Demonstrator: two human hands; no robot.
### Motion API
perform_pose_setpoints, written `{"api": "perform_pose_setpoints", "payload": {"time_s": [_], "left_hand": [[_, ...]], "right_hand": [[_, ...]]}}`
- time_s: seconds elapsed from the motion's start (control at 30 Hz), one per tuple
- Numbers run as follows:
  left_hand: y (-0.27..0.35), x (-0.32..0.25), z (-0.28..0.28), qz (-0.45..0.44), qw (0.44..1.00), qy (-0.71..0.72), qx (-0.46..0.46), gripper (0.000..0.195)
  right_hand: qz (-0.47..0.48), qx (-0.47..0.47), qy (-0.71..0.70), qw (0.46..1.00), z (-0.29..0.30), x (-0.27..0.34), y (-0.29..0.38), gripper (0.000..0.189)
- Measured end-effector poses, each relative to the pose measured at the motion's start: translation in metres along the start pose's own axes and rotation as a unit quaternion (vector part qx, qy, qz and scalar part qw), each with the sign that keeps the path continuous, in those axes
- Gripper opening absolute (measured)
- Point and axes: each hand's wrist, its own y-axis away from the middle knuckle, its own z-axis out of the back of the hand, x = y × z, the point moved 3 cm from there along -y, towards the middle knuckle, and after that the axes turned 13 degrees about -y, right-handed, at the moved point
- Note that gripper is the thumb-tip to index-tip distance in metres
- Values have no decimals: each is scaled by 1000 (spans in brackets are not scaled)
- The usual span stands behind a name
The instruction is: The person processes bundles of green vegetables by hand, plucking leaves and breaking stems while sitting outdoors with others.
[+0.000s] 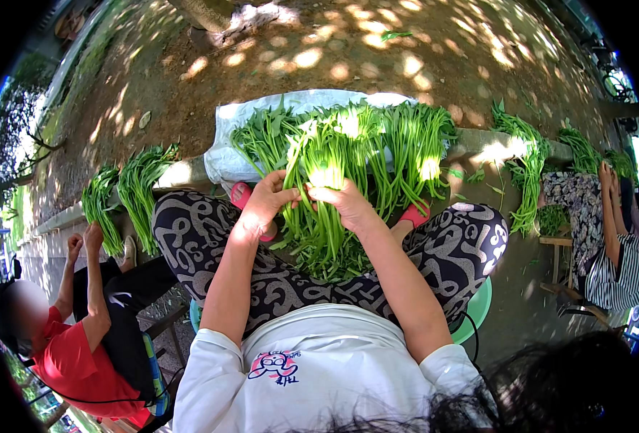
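My right hand (346, 203) grips a bunch of long-stemmed leafy greens (323, 162), which look like water spinach. Its cut stem ends hang down between my knees. Just left of it, my left hand (269, 201) pinches stems at that bunch's left edge, thumb against the fingers; the exact grip is partly hidden. Behind the bunch, more greens (414, 143) lie in a row on a white woven plastic sheet (226, 143), leaves away from me and stems towards me. Short stem trimmings and leaves (325, 262) are heaped on the ground below my hands.
A low stone kerb (468, 142) runs across, with other bundles of greens (142, 189) draped over it left and right. A person in a red shirt (76, 357) sits at left, another in stripes (617, 270) at right. Beneath me is a green plastic tub or seat (479, 311).
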Motion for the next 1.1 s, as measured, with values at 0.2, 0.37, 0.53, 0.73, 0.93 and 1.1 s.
{"api": "perform_pose_setpoints", "payload": {"time_s": [0.2,0.37,0.53,0.73,0.93,1.1], "left_hand": [[4,-6,-6,-14,1000,-19,7,31],[1,-3,8,-38,996,0,-82,30],[-1,-2,21,-24,984,52,-170,25],[3,-4,43,-40,955,88,-280,21],[6,-6,54,-67,929,140,-337,18],[8,-9,58,-81,929,159,-324,20]], "right_hand": [[28,-14,18,999,4,-6,-3,22],[6,-53,8,999,9,-2,-3,20],[-6,-64,16,998,19,-1,-5,19],[9,-113,2,994,32,-3,-9,22],[36,-163,-9,986,41,-5,-10,31],[31,-166,-32,985,42,-2,-8,35]]}}
